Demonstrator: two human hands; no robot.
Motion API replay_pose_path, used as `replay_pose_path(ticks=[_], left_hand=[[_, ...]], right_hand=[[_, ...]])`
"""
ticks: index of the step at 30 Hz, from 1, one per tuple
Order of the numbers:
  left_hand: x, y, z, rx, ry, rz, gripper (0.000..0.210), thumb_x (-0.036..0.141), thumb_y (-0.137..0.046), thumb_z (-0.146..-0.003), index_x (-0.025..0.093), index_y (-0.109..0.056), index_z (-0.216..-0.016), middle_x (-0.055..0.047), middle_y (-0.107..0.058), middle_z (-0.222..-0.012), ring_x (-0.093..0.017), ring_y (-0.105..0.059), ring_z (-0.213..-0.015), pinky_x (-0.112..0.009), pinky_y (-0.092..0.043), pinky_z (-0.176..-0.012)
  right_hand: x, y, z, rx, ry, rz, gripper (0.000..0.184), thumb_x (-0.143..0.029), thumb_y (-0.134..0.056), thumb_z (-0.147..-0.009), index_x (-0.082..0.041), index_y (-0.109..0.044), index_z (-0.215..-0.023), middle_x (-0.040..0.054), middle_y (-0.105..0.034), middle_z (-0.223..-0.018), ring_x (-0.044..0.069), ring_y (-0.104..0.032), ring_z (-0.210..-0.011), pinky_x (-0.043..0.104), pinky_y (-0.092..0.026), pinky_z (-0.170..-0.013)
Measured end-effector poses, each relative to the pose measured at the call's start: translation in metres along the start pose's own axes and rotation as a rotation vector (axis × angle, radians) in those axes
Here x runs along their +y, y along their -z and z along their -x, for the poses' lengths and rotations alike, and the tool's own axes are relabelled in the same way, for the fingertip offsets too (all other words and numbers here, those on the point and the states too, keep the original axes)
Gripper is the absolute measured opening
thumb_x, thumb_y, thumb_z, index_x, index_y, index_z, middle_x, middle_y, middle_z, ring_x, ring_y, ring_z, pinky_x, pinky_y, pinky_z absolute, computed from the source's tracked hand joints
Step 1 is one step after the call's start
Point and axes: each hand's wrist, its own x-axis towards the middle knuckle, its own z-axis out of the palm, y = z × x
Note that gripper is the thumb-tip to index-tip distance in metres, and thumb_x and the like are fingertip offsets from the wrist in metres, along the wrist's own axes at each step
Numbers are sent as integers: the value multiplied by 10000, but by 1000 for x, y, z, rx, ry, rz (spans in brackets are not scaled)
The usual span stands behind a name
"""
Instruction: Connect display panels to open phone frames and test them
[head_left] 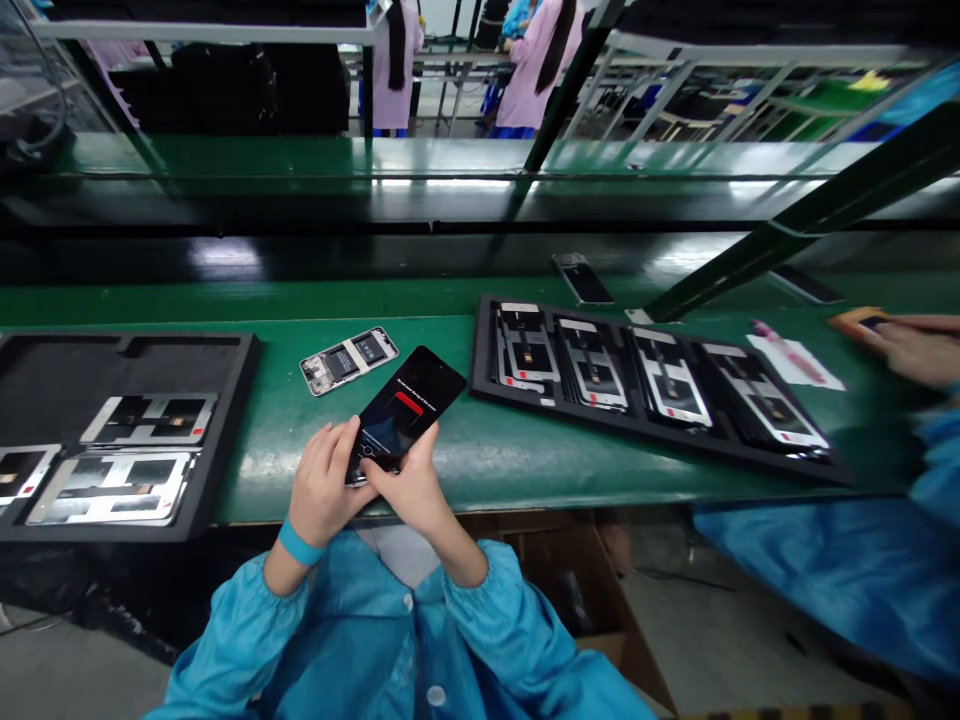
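Observation:
A black smartphone (421,385) with a lit screen, showing a red bar and small white text, is held over the near edge of the green bench. My left hand (321,485) grips its left side and lower end, a blue band round the wrist. My right hand (411,488) closes on the lower right side, its thumb on the bottom of the screen. Just behind the phone lies an opened phone body (349,361) with its battery and inner parts showing.
Left stands a black foam tray (244,370) with several phone screen panels (150,418). To the right, another black tray (480,345) carries stacked panels (592,362). A phone (583,278) lies behind it. A co-worker's hand (926,350) holds an orange-edged device. A green post (750,260) slants across.

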Motion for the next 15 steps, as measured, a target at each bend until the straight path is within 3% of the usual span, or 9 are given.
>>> replay_pose_path(ticks=[4,7,11,15], left_hand=[[1,1,-1,7,1,-2,791,411,-690,-939,145,-316,-1584,-182,-657,-1223,-313,-657,-1121,-499,-546,-1023],[2,1,-2,7,5,-3,819,453,-724,-912,136,-342,-1563,-183,-658,-1211,-317,-657,-1124,-504,-545,-1027],[3,1,-1,-6,24,6,802,449,-723,-914,146,-350,-1555,-179,-655,-1223,-317,-653,-1137,-513,-537,-1036],[2,0,0,-10,14,15,740,369,-690,-940,142,-347,-1556,-184,-653,-1233,-311,-656,-1131,-516,-535,-1037]], right_hand=[[-3,3,-2,16,35,2,627,-403,-598,-949,-205,-283,-1453,153,-644,-1281,243,-671,-1166,411,-575,-991],[-5,7,-4,17,59,15,500,-433,-499,-1007,-209,-323,-1418,168,-595,-1369,237,-592,-1298,443,-480,-1122],[-7,8,-4,-13,60,-39,487,-443,-524,-999,-234,-329,-1394,155,-578,-1398,233,-601,-1285,454,-485,-1121],[-6,4,-1,-67,40,-115,668,-436,-693,-888,-254,-294,-1392,119,-653,-1274,225,-700,-1074,412,-620,-901]])
